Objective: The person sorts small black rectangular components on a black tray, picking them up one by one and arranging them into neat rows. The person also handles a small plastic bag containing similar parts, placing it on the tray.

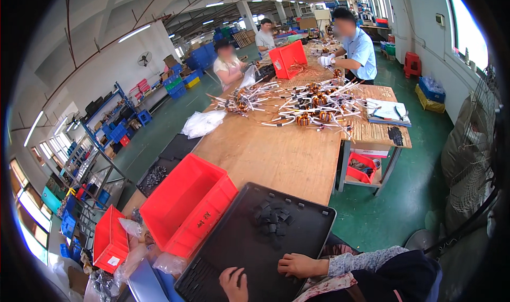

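Left hand point(234, 285) is at six o'clock in the view, fingers bent over the black plastic tray point(239, 233); whether they pinch anything cannot be told. The right hand point(300, 265), between five and six, has its fingers curled down toward the tray, and their grasp is likewise hidden. Small black blocks point(273, 219) lie heaped in the tray, at eleven o'clock from the right hand and near it. A red plastic bin point(199, 227) stands beside the tray at half past seven, a smaller red bin point(110, 243) at eight. Farther along the wooden surface point(276, 158), a white plastic bag point(203, 124) lies toward ten, and copper-wound coils point(304, 120) with white leads pile up at two. Beyond, a co-worker point(362, 52) in a light blue shirt is at half past one.
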The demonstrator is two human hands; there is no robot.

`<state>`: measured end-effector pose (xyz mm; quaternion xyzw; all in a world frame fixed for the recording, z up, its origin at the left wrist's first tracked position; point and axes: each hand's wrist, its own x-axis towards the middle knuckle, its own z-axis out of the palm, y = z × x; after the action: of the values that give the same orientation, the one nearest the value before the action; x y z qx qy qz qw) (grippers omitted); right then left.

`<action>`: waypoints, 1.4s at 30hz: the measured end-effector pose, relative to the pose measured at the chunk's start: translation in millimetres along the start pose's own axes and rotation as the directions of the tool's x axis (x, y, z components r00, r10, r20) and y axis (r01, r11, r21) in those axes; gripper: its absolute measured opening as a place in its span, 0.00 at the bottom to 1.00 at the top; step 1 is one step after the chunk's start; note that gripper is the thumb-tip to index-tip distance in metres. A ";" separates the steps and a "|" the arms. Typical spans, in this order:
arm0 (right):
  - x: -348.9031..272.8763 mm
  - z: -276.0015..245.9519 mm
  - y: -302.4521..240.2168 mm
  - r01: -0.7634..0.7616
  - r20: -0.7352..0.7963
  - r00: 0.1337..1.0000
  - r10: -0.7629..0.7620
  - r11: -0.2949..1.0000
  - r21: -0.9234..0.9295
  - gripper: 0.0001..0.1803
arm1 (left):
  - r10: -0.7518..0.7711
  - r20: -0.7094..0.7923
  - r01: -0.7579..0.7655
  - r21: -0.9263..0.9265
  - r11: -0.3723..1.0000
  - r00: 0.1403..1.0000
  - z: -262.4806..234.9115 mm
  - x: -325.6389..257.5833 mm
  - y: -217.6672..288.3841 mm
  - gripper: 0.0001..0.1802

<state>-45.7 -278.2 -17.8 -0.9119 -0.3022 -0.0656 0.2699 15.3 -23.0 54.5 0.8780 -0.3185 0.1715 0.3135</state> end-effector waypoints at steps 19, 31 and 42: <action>13.2 1.7 -23.0 -0.164 -0.279 0.865 0.417 0.761 0.627 0.06 | -0.247 0.343 0.406 -0.546 0.733 0.906 80.4 -26.5 29.8 0.13; -8.0 -1.4 -27.4 0.136 0.091 0.980 -0.175 0.934 0.330 0.15 | -0.411 0.467 0.597 -0.750 0.285 0.783 54.5 -14.7 33.7 0.06; -17.6 -6.6 -4.3 0.161 0.104 0.971 -0.214 0.912 0.378 0.11 | -0.394 0.524 0.654 -0.641 0.402 0.755 46.6 -11.2 37.7 0.07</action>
<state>-62.1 -287.9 -15.2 -0.8142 -0.4140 0.0319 0.4057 -13.4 -71.4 30.8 0.7107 -0.1058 -0.2283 0.6570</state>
